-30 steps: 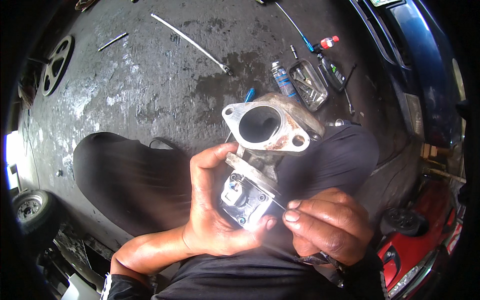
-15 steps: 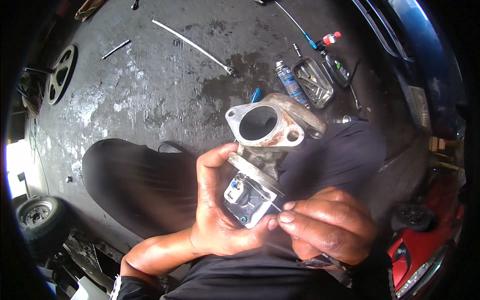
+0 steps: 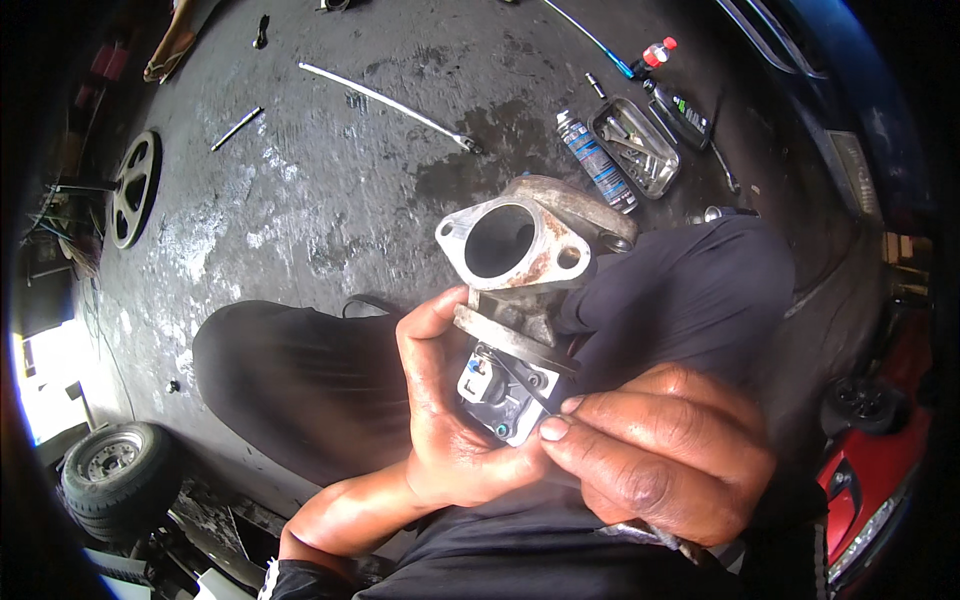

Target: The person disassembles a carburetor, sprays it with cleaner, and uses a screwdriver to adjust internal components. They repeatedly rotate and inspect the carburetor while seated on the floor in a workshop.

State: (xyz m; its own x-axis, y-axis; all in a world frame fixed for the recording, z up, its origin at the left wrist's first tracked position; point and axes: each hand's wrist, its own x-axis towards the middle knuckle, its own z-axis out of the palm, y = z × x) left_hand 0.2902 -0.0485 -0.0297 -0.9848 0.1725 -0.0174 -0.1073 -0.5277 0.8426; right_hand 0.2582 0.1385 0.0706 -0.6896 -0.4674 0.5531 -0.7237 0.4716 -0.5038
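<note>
My left hand (image 3: 440,430) is closed around the lower end of a cast metal valve body (image 3: 540,320), holding it up above my lap. A round bore with a two-hole flange faces up, with rusty stains beside it. Below it, an open housing (image 3: 500,395) shows white and dark plastic parts inside. My right hand (image 3: 670,450) pinches a thin metal rod (image 3: 525,383) between thumb and finger. The rod slants across the open housing; whether its tip touches anything I cannot tell. Something greyish (image 3: 650,535) shows under my right palm, too obscured to name.
On the dark, stained floor lie a long metal bar (image 3: 385,103), a short rod (image 3: 237,129), a spray can (image 3: 597,160), a tray of small parts (image 3: 650,165), a black bottle (image 3: 680,115) and a red-capped bottle (image 3: 657,53). A wheel (image 3: 115,470) stands at left, a red car part (image 3: 870,470) at right.
The view has shifted slightly. The valve body has turned a little in my left hand. My right hand keeps its pinch on the thin rod, still across the housing.
</note>
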